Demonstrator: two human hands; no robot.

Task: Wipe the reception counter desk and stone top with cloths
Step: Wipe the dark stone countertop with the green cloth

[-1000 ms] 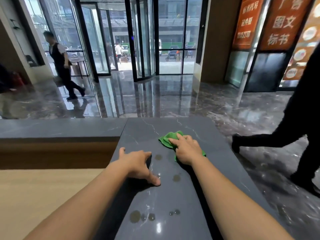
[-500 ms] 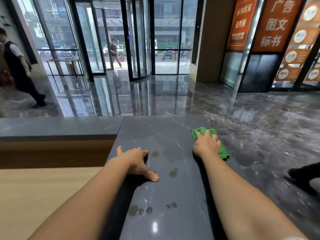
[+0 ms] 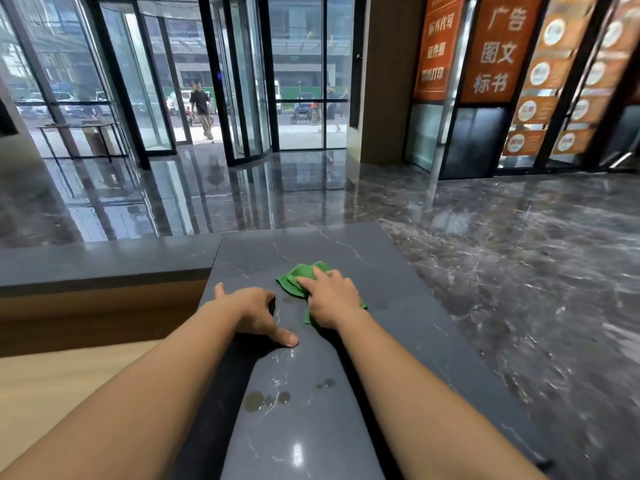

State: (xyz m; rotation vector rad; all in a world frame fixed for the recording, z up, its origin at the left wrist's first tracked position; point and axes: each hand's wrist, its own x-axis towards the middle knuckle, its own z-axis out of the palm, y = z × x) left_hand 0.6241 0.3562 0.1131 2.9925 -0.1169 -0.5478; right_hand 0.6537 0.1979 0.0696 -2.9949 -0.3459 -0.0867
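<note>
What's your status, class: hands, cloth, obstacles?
Right hand pressing green cloth flat on stone top. Left hand resting on stone, holding nothing. Dark spots nearer, not yet wiped; nothing in the way.

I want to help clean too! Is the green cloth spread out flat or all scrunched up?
Scrunched up. The green cloth bunches in wrinkled folds under the right hand on the stone top.

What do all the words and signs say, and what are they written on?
"广告 图文 标书": big white characters on the wide orange banner.
"标书代写": top line of the narrow orange banner; its two lower lines are too blurred to read.
Round labels on the orange panels further right: too small to read.
No writing shows on the stone top or the green cloth.
</note>
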